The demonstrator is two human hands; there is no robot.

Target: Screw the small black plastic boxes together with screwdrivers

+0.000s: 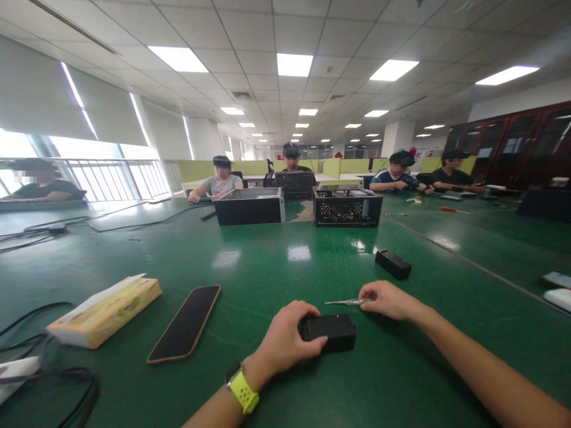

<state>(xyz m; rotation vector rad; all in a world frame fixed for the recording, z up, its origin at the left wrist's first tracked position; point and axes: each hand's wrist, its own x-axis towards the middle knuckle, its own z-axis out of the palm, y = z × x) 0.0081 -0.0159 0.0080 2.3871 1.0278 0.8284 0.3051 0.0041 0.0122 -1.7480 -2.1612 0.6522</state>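
Low in the middle of the view, a small black rectangular box [336, 331] lies on the green table [267, 267]. My left hand [289, 336], with a yellow-green watch strap at the wrist, is closed round the box's left end, thumb in front and fingers behind. To the right, my right hand [379, 297] pinches the handle end of a slim screwdriver [343, 302]. The screwdriver's thin shaft points left, just beyond the box and apart from it. A second black box [393, 264] rests on the table past my right hand.
A phone [185, 324] and a tissue pack [104, 309] lie at left, near black cables [80, 380]. Farther off stand a dark metal case [250, 208] and a perforated black case [348, 208]. Several people sit round the table. An orange-handled screwdriver [452, 209] lies at far right.
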